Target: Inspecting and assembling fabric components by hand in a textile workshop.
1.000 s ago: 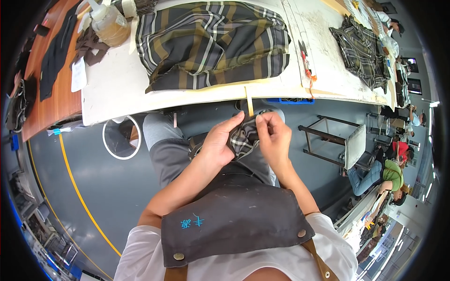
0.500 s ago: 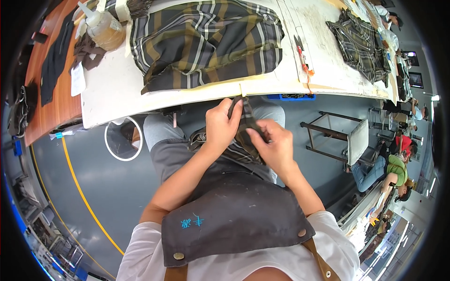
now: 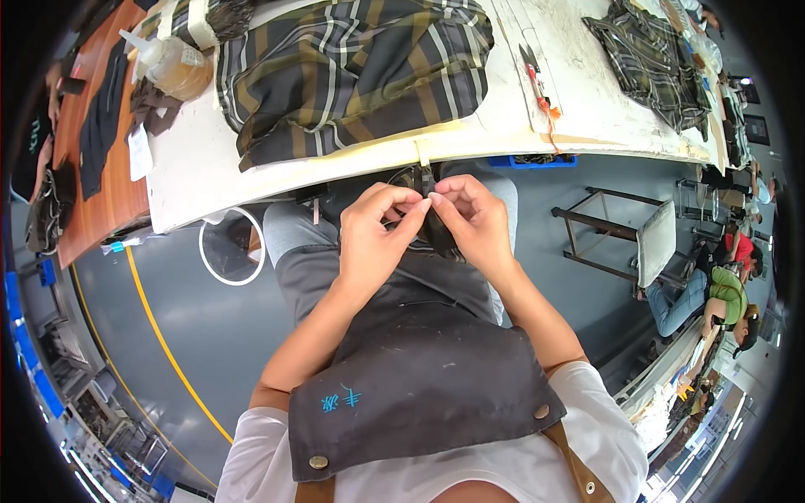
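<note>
My left hand (image 3: 375, 237) and my right hand (image 3: 474, 223) meet over my lap, just below the white table's front edge (image 3: 352, 163). Both pinch a small dark piece of fabric (image 3: 425, 205), fingertips touching at its top; most of the piece is hidden behind the fingers. A dark grey apron (image 3: 419, 377) covers my chest and lap. On the table straight ahead lies a large plaid cloth (image 3: 352, 71) in dark green, grey and tan.
A bottle of amber liquid (image 3: 172, 67) and dark scraps sit at the table's left end. Red-handled scissors (image 3: 537, 80) lie to the right, another plaid piece (image 3: 650, 59) farther right. A metal stool (image 3: 637, 243) and a seated person (image 3: 713, 293) are at my right.
Both hands have stayed over my lap with the dark piece, reworking their grip; now the fingertips of both hands pinch together at its top. The view has tilted slightly.
</note>
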`<move>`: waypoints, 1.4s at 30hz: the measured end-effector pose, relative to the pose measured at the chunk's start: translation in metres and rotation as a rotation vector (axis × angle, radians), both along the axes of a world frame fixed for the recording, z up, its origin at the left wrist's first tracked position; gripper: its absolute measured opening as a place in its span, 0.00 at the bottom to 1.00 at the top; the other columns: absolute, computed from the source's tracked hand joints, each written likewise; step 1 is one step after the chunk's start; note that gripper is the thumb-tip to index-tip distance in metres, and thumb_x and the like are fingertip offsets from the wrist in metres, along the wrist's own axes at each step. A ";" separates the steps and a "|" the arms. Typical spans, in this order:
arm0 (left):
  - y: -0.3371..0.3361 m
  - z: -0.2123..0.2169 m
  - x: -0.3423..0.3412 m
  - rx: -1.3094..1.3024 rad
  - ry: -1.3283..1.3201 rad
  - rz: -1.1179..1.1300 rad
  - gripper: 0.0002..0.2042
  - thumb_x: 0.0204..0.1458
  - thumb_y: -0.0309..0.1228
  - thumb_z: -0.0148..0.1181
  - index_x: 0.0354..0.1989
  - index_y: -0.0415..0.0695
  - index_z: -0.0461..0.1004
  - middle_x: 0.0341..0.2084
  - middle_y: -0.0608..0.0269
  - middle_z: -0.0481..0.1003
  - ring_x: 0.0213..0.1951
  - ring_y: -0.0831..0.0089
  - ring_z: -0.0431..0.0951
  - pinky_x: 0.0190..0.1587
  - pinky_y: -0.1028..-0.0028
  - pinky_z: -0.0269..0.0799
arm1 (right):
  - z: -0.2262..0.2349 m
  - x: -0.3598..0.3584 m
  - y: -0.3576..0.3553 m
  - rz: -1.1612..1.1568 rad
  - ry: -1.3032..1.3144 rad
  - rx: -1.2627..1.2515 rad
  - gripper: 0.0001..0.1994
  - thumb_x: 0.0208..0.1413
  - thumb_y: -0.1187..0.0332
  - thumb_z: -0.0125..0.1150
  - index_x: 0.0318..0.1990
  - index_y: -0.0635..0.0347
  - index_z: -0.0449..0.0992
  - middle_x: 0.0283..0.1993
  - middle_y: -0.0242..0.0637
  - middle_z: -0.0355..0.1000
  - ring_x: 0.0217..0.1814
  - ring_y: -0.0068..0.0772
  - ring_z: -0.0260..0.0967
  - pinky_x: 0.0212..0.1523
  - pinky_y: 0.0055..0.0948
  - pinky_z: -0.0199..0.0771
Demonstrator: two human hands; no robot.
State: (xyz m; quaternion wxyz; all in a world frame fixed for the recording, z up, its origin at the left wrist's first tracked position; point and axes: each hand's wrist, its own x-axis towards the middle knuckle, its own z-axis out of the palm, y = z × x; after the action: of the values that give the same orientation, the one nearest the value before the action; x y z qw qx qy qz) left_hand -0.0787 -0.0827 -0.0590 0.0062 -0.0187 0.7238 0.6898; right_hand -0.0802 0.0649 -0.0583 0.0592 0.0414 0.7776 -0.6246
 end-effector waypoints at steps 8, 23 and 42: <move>0.000 0.010 -0.013 -0.208 0.019 -0.086 0.03 0.42 0.20 0.59 0.27 0.36 0.74 0.22 0.61 0.73 0.25 0.77 0.73 0.32 0.79 0.68 | -0.008 -0.001 0.001 0.008 -0.021 -0.100 0.04 0.51 0.75 0.58 0.33 0.66 0.71 0.25 0.31 0.71 0.23 0.11 0.63 0.22 0.15 0.64; -0.004 -0.001 -0.019 0.027 -0.213 -0.129 0.02 0.42 0.20 0.58 0.26 0.38 0.75 0.22 0.67 0.74 0.25 0.84 0.70 0.31 0.82 0.66 | -0.008 -0.006 0.006 0.081 0.081 -0.050 0.05 0.51 0.75 0.57 0.34 0.67 0.71 0.24 0.36 0.72 0.22 0.17 0.67 0.23 0.19 0.66; -0.003 0.003 -0.021 -0.027 -0.144 -0.150 0.03 0.42 0.21 0.59 0.27 0.37 0.74 0.22 0.67 0.74 0.25 0.84 0.71 0.32 0.82 0.67 | 0.014 -0.016 0.012 0.209 0.065 0.096 0.04 0.49 0.76 0.58 0.31 0.69 0.71 0.23 0.36 0.72 0.23 0.19 0.68 0.24 0.18 0.68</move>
State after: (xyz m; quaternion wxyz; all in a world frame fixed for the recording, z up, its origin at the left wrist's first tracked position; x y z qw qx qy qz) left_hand -0.0996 -0.0852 -0.0564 0.1096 -0.0140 0.7301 0.6744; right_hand -0.0966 0.0770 -0.0441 0.0969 -0.0574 0.8082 -0.5780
